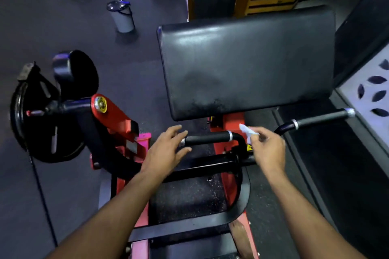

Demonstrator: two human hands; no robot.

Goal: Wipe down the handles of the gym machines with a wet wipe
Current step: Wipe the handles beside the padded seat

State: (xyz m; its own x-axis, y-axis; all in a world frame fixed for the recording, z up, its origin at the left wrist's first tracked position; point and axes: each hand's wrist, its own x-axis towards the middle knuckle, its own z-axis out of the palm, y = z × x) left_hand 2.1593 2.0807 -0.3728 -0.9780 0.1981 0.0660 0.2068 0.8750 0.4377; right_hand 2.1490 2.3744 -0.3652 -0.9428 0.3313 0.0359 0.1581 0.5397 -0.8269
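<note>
Bare forearms enter from the bottom edge, both reaching over the red-and-black machine frame (226,187).

Left hand (166,149): fingers spread wide and relaxed, holding nothing, hovering at the free end of the near handle (207,138). Fingertips sit just beside the handle's metal end cap; contact cannot be made out.

Right hand (266,149): fingers curled, pinching a small crumpled white wet wipe (246,129) between thumb and fingertips. Wipe is just above the bend where the near handle meets the frame, close to its silver collar, not clearly touching.

Second handle (320,119), black grip with silver ends, angles out to the right, well apart from both hands.

Large black arm pad (246,63) sits beyond the handles. Black weight plate (42,126) hangs at the machine's left side. Grey cylindrical bottle (122,16) stands on the dark floor beyond, upper left.
</note>
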